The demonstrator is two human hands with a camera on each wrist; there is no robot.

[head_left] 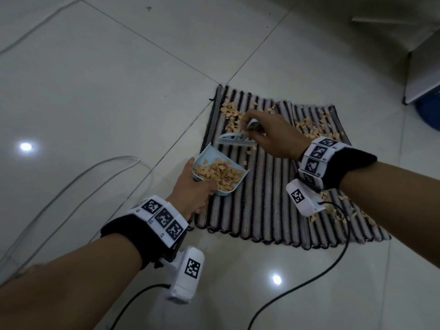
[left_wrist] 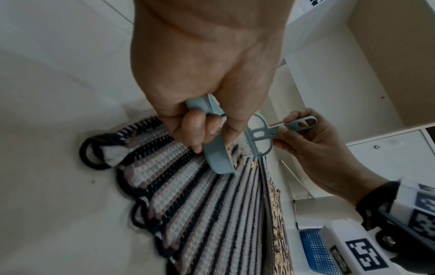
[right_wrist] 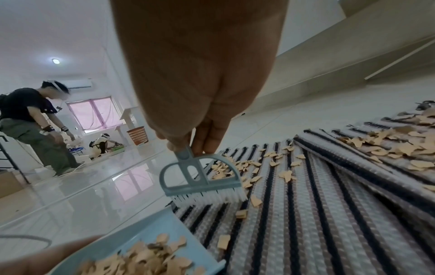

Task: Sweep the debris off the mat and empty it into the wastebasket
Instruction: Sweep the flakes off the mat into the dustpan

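The left hand [head_left: 190,194] grips a pale blue plastic dustpan [head_left: 221,173] heaped with tan paper scraps [head_left: 220,175]. Just beyond it, the right hand [head_left: 271,136] pinches a small blue-grey hand brush [head_left: 235,139], bristles on the striped woven mat [head_left: 269,198].

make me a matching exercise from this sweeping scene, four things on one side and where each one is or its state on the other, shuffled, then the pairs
Things
1. dustpan
2. brush
3. mat
4. blue basket

Place or state
A. lies flat on the tiled floor, scraps scattered on it
B. held by the right hand, bristles down
C. stands on the floor past the mat's edge
D. held by the left hand, heaped with tan scraps

Pairs: 1-D, 2-B, 3-A, 4-C
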